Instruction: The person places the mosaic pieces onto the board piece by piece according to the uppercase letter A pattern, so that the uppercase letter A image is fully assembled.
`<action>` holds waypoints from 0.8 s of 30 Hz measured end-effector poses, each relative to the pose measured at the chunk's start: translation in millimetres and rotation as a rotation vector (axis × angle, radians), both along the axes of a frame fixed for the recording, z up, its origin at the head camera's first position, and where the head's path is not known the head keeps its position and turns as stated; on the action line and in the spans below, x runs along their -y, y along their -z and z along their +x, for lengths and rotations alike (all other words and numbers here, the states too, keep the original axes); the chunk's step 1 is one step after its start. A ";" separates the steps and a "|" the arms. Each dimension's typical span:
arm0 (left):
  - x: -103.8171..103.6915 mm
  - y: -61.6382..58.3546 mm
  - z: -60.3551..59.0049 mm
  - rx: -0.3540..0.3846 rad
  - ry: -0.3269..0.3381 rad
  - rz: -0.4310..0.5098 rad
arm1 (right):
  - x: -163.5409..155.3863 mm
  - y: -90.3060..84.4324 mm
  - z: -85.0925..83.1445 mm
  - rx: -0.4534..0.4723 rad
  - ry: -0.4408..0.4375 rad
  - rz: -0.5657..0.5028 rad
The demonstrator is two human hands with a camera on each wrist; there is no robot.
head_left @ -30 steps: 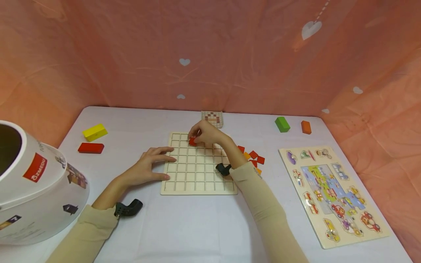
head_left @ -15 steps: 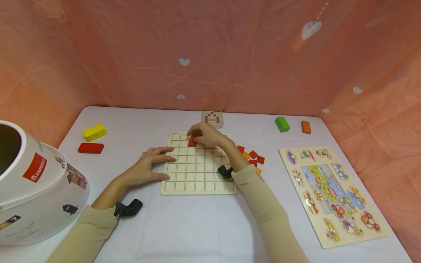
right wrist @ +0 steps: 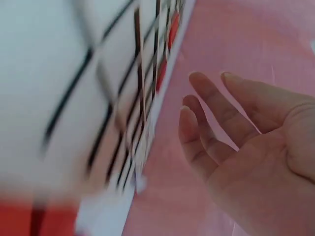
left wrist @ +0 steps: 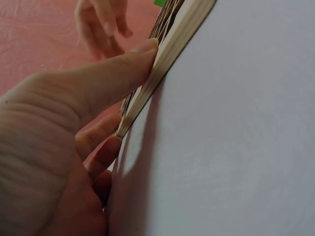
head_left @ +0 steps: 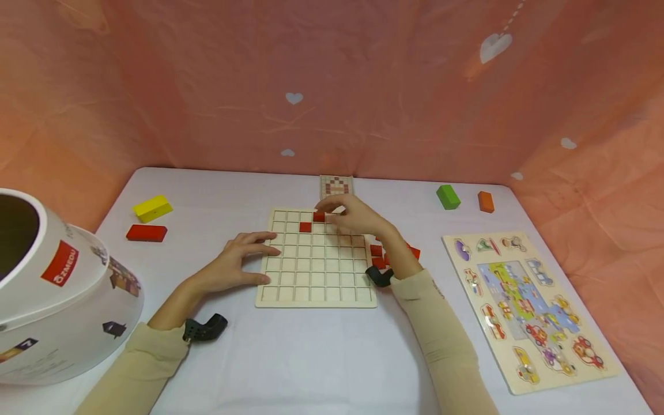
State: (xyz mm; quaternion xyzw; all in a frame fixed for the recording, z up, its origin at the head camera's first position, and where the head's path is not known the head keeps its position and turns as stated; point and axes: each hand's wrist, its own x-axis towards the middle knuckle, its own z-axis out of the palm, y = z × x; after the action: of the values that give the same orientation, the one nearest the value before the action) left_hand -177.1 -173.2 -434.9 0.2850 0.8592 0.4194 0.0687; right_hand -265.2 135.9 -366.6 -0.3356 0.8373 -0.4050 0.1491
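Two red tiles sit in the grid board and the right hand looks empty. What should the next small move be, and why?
Probably the right hand, open and empty above the grid board, should drop back to the loose red tiles by the board's right edge and pinch one. Only two red tiles sit in the cells, and the left hand presses the board's left edge to steady it.

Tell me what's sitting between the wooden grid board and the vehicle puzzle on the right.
Loose red tiles lie there beside the grid board, partly behind the right hand's wrist, left of the vehicle puzzle; the head view shows it.

A pale wooden grid board (head_left: 315,259) lies flat, two red tiles (head_left: 312,222) apparently seated near its far edge.
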 end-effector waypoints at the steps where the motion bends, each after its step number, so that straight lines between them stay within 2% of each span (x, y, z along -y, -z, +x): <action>1: -0.9 0.2 -0.3 0.001 0.001 -0.001 | -10.2 -0.8 0.8 0.000 0.022 -0.006; 7: -4.5 0.3 -0.8 0.005 0.000 -0.011 | -78.8 -0.7 9.1 0.028 0.166 0.030; 12: -4.0 -0.4 0.0 0.010 0.002 -0.009 | -120.1 3.0 20.5 0.081 0.203 0.120; 17: 1.8 0.2 1.3 0.009 -0.007 -0.026 | -136.7 6.4 28.7 0.113 0.182 0.142; 24: 10.2 1.0 4.3 0.020 -0.026 -0.024 | -132.8 17.3 25.8 0.144 0.163 0.143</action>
State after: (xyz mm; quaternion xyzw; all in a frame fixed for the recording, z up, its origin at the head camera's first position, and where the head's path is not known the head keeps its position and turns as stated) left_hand -172.8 -183.4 -435.9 0.2688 0.8670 0.4127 0.0755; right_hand -239.4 268.7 -383.9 -0.2248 0.8757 -0.3783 0.1988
